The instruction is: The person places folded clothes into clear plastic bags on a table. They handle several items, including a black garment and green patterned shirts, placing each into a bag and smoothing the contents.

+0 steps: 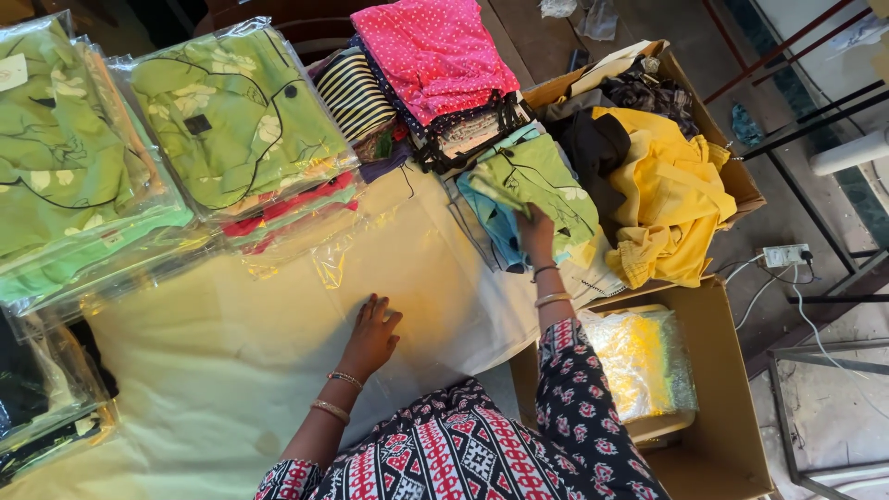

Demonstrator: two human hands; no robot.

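My left hand lies flat, fingers spread, on a clear plastic bag spread over the cream table cover. My right hand reaches to the table's right edge and grips a folded green printed garment on top of a light blue one. Both wrists wear bangles. My sleeves are black, red and white patterned cloth.
Stacks of bagged green garments fill the back left. A pink dotted pile sits behind. A cardboard box holds yellow cloth; a second box holds shiny plastic packs. A power strip lies on the floor.
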